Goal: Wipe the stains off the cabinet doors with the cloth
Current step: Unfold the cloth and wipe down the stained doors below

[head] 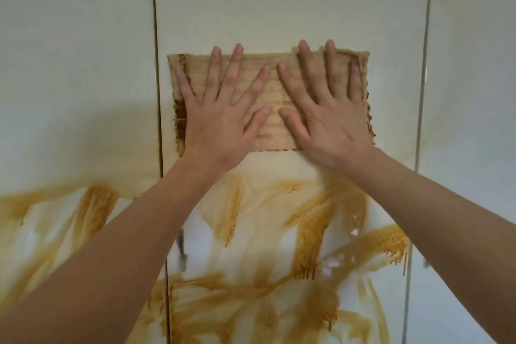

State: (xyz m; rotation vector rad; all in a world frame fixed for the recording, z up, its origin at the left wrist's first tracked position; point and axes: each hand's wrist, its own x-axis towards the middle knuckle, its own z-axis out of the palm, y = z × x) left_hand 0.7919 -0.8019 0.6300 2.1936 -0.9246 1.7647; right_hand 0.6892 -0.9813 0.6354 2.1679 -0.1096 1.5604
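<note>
A stained, brownish cloth (272, 98) is spread flat against the middle cabinet door (279, 8). My left hand (220, 114) presses on its left half with fingers straight and spread. My right hand (326, 109) presses on its right half the same way, slightly blurred. Below the cloth, broad yellow-brown smears (307, 232) cover the lower part of the middle door. More smears (55, 226) run across the lower left door (75, 50).
The right door (474, 64) looks mostly clean, with faint streaks low down. Dark vertical gaps separate the doors on either side of the middle panel. The upper halves of all three doors are glossy and pale.
</note>
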